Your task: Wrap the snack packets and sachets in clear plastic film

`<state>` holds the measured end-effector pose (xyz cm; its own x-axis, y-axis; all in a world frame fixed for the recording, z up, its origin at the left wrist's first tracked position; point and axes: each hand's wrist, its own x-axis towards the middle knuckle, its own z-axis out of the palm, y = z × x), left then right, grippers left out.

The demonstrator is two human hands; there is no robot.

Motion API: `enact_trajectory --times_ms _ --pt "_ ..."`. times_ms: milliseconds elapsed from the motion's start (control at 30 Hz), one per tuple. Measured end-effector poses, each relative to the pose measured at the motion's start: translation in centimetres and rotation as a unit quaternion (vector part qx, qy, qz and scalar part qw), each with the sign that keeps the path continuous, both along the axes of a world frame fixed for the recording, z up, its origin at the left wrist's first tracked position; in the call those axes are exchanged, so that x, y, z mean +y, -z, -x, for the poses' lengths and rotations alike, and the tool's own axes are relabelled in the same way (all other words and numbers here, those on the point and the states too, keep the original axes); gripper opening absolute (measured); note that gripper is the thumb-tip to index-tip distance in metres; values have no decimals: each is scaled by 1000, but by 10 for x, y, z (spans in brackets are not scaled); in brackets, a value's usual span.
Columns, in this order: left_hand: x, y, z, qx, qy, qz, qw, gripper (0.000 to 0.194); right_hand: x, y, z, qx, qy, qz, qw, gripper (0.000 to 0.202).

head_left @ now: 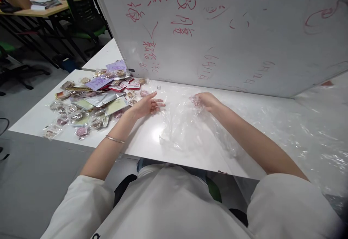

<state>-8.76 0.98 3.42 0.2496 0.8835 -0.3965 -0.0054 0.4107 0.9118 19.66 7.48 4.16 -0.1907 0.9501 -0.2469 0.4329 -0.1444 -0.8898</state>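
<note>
A clear plastic bag [182,130] lies crumpled on the white table [141,137] between my two hands. My right hand [205,100] has its fingers closed on the bag's upper right part. At the bag's left edge is my left hand [149,105], fingers apart and thumb raised, holding nothing that I can see. Just left of that hand spreads a pile of small wrapped packets [78,114], with flat sachets, among them a purple one [99,82] and a silver one [104,98]. A pink packet [144,93] sits right beside my left hand.
A whiteboard [231,50] with red writing stands along the table's back edge. More clear plastic sheeting [307,130] covers the right side. Behind at the left are a black office chair [80,7] and a wooden desk [40,11] with papers.
</note>
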Motion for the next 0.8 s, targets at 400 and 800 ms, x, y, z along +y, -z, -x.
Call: enact_trajectory --times_ms 400,800 --pt "14 -9 27 325 -217 -169 905 40 5 -25 -36 -313 29 -232 921 70" --pt "-101 50 -42 533 153 -361 750 71 -85 46 -4 -354 -344 -298 817 78"
